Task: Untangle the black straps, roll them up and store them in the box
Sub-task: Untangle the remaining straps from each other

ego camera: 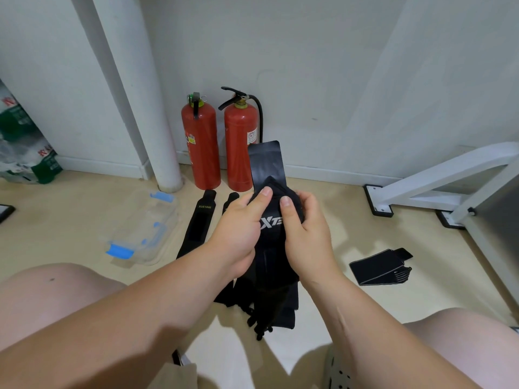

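I hold a black strap (269, 164) with white lettering upright in front of me. My left hand (238, 228) grips its left side, thumb on top. My right hand (306, 228) grips its right side. One flat end sticks up above my fingers; the rest hangs down in a bunch to the floor. A second black strap (196, 226) with yellow lettering lies flat on the floor to the left, and another lies beside it, mostly hidden by my left hand. A folded black strap (379, 265) lies at the right. The clear plastic box (143, 228) with blue clips sits at the left.
Two red fire extinguishers (200, 144) stand against the white wall behind the straps. A white pipe (157, 130) runs down to the floor on the left. A white metal frame (449, 178) stands at the right. My knees frame the bottom of the view.
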